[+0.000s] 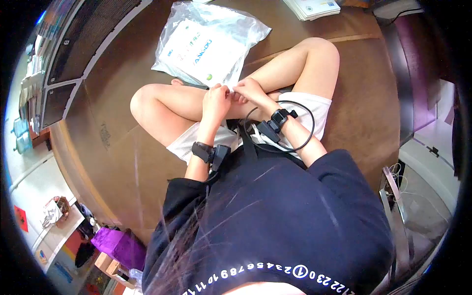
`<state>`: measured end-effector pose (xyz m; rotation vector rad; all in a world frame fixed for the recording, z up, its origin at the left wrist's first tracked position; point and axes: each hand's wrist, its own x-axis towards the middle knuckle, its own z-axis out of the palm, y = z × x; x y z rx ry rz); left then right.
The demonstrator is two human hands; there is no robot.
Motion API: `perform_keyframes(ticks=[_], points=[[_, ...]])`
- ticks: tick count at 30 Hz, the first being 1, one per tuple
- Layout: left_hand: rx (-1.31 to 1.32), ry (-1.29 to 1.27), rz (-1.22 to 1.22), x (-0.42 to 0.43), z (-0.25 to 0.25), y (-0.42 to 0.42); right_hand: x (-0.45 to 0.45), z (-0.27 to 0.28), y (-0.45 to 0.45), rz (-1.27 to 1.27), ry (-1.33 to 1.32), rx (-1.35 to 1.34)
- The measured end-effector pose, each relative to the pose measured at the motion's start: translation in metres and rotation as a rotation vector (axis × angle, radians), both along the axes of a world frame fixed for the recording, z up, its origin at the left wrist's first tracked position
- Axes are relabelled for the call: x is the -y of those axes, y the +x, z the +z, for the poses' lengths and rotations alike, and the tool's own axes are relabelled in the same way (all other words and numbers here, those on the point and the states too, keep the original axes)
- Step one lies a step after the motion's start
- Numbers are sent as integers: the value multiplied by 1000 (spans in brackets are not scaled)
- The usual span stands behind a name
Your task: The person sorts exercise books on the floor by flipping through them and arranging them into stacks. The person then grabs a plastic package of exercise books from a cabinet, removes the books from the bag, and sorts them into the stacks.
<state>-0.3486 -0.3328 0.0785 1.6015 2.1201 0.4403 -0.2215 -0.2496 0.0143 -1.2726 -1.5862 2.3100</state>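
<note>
A clear plastic bag [255, 32] with a white, printed packet [219, 54] inside lies beyond my crossed legs. Its near corner reaches my fingers. My left hand [215, 102] is closed, thumb and fingertips pinched at that corner. Right beside it, my right hand [250, 92] pinches the same near edge of the bag, its fingertips almost touching those of the left. Exactly how the plastic sits between the fingers is too small to make out. Each wrist wears a black strap with a small device, and a black cable [313, 120] loops by the right wrist.
I sit cross-legged on a brown padded surface [113, 132]. A stack of papers [312, 7] lies at the far edge. At the left stands a dark mesh panel [81, 37]; a purple bag [118, 246] is at lower left. White cables [396, 174] hang on the right.
</note>
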Motion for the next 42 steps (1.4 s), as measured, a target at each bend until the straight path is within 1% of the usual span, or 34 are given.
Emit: perform_keyframes(ticks=[2, 4, 7, 8, 9, 11, 13, 14, 17, 18, 22, 25, 27, 28, 29, 31, 33, 35, 37, 40, 42], points=[[-12, 29, 4, 1, -2, 1, 0, 3, 2, 14, 27, 48], [-5, 57, 14, 1, -3, 1, -3, 17, 1, 23, 24, 96], [27, 70, 35, 2, 0, -2, -4, 10, -5, 50, 39, 183], [38, 66, 42, 1, 3, -2, -3, 0, -4, 61, 50, 134], [50, 66, 48, 0, 2, -4, 0, 8, -4, 24, 37, 132], [82, 23, 51, -3, -4, -8, -1, 8, -2, 20, 8, 116], [99, -51, 27, -5, -2, -12, -4, 12, -1, 29, -18, 157], [65, -11, -62, -4, -9, -15, -3, 12, -1, 33, -32, 174], [-36, 65, -178, -1, -14, -16, 0, 5, -3, -1, 22, 125], [-47, 62, -195, 1, -15, -15, 1, 6, -5, -10, 24, 140], [-22, 229, -162, 9, -22, -18, -5, 16, -16, -72, 1, 228], [36, 301, -129, 9, -18, -22, -19, 23, -23, -140, -37, 221], [50, 304, -108, 11, -13, -22, -34, 11, -25, -113, 105, 354], [48, 313, -107, 14, -14, -22, -42, 15, -24, -148, 45, 306], [45, 324, -107, 15, -17, -22, -54, 21, -22, -116, -13, 402], [57, 343, -95, 13, -15, -22, -68, 19, -24, -69, 78, 426], [81, 342, -74, 16, -11, -25, -86, 22, -22, -153, 107, 357], [92, 330, -88, 15, -12, -28, -114, 12, -17, -165, 139, 372], [108, 314, -96, 14, -12, -29, -136, 6, -9, -159, 59, 312], [128, 288, -94, 11, -10, -29, -149, 1, -8, -95, 131, 417], [128, 265, -95, 10, -8, -28, -158, -4, -8, -107, 97, 415]])
